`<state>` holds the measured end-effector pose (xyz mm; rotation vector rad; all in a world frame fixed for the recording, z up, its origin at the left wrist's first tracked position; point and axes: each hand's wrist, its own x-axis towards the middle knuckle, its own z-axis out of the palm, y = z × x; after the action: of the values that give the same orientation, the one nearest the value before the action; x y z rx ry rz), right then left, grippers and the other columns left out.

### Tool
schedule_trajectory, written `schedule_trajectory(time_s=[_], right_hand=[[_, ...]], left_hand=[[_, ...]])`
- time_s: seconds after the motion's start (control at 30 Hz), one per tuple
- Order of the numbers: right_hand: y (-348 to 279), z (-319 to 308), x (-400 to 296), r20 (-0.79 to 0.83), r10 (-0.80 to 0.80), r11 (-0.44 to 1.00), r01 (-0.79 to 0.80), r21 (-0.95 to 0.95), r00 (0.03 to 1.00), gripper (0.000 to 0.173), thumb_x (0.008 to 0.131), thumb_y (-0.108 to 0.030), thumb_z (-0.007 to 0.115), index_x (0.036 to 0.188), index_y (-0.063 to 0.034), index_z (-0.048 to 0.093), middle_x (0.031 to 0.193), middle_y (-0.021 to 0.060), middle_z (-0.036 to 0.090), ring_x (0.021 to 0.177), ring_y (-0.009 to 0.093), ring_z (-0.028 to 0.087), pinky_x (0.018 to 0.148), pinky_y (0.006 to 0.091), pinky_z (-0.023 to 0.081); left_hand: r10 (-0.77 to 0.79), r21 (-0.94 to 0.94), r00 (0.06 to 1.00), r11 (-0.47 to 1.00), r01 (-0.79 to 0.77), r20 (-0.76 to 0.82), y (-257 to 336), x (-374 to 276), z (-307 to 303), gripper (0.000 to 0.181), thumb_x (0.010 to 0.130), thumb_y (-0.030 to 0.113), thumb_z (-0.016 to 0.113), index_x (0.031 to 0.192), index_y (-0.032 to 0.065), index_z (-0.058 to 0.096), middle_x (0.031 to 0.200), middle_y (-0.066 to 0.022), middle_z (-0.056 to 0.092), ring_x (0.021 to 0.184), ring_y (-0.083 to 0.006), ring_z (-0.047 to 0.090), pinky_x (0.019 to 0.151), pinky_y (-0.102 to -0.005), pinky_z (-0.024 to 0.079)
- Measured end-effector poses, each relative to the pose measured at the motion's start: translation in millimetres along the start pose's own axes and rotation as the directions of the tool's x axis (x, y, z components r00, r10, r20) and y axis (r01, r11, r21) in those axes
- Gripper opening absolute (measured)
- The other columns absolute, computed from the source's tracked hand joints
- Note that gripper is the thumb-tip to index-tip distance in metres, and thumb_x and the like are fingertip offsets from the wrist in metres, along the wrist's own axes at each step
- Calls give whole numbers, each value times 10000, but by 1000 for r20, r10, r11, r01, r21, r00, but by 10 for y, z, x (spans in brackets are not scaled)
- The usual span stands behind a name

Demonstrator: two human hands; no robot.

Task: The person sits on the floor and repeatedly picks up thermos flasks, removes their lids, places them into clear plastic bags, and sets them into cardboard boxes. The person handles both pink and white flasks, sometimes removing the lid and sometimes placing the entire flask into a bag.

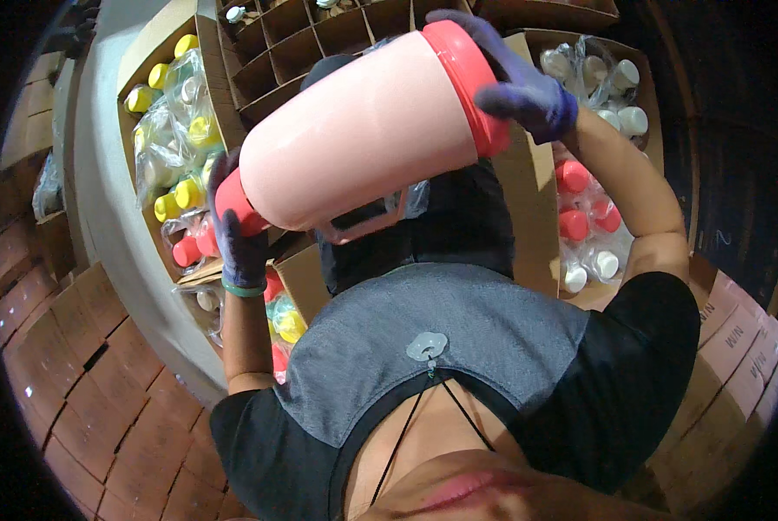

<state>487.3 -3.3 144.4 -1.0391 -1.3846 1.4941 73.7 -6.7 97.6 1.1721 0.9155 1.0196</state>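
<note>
A large pink jug (pixel 359 130) lies tilted between my two gloved hands, high in front of my chest. My left hand (pixel 240 241) grips its red cap (pixel 239 198) at the narrow end. Around the wide red base (pixel 467 84) my right hand (pixel 525 98) spreads its fingers and thumb, holding that end. A pink loop handle (pixel 363 225) hangs on the jug's near side. Below and beyond the jug is a divided cardboard box (pixel 284 52), partly hidden by it.
On the left, an open cardboard box (pixel 206 78) holds bagged bottles with yellow caps (pixel 201 132) and red caps. At right, another box (pixel 525 215) contains bottles with white caps (pixel 633 120) and red caps (pixel 574 225). Stacked cartons (pixel 96 378) stand at lower left, more cartons (pixel 730 338) at lower right.
</note>
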Motion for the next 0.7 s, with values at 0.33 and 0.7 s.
schedule_trajectory(time_s=[0.33,0.7], right_hand=[[567,-443,222,-247,-98,992,77,-97,964,891,820,-493,682,1500,-97,262,1427,134,421,1291,275,438,1096,409,352],[963,-70,242,47,-53,998,54,-31,998,837,854,-415,688,1517,-143,256,1508,128,346,1358,287,383,1143,417,312]], left_hand=[[-397,-279,891,901,332,-221,-90,-35,154,544,896,380,614,1314,59,480,1269,-129,555,1165,-267,542,1017,-427,428],[-499,-329,849,841,429,-171,-120,160,102,465,973,342,492,1351,73,489,1306,-100,558,1207,-237,534,985,-423,467]])
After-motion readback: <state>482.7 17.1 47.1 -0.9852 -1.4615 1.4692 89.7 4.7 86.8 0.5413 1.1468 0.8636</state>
